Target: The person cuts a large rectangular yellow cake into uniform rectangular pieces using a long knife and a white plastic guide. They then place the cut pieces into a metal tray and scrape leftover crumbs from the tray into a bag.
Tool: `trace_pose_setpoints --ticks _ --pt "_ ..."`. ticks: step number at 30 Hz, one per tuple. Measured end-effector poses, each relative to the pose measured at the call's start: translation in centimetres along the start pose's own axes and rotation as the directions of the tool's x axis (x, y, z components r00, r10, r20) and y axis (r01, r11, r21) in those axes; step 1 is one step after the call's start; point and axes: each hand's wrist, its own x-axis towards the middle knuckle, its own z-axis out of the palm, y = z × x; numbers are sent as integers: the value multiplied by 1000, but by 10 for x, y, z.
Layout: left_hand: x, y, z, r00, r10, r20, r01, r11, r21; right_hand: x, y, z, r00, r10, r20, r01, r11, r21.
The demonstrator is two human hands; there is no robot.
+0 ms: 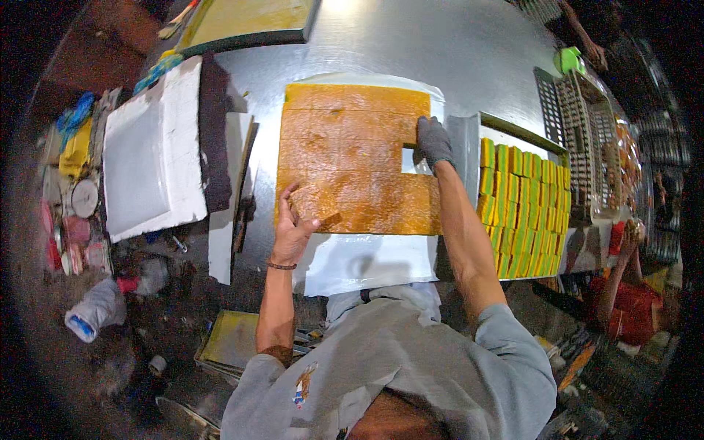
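A large flat slab of cake with a glossy orange-brown top lies on white sheeting before me. Straight cut lines cross it, and a rectangular gap opens near its right edge. My left hand, bare, is over the slab's lower left corner. Between its thumb and fingers is a small brown-topped cake piece, which blends with the slab beneath. My right hand, in a grey glove, rests at the slab's right edge beside the gap. Its fingertips point away from me, and whatever is under them is hidden.
Right of the slab, a metal tray holds rows of yellow-and-green cake pieces. Plastic baskets stand beyond it. To the left are a white foam board and a narrow white strip. Another tray sits at the back. Other people are at right.
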Motion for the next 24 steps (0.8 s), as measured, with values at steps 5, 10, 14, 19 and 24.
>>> trace_pose_setpoints --ticks 5,10,14,19,24 --pt "-17 7 2 1000 18 -6 -18 997 80 -19 -15 -14 1000 -12 -25 13 999 35" --pt "-14 2 26 997 -76 4 76 985 -157 -71 -25 -31 993 -63 -101 100 905 414" --pt "12 -23 70 998 -40 40 50 954 -294 -142 -24 -47 918 -231 321 -74 698 712" --pt "31 -49 132 994 -39 98 55 985 -166 -175 -9 -68 901 -291 323 -102 581 808" --pt "23 -73 195 964 -116 238 122 992 -13 -187 47 -104 942 -281 183 33 621 783"
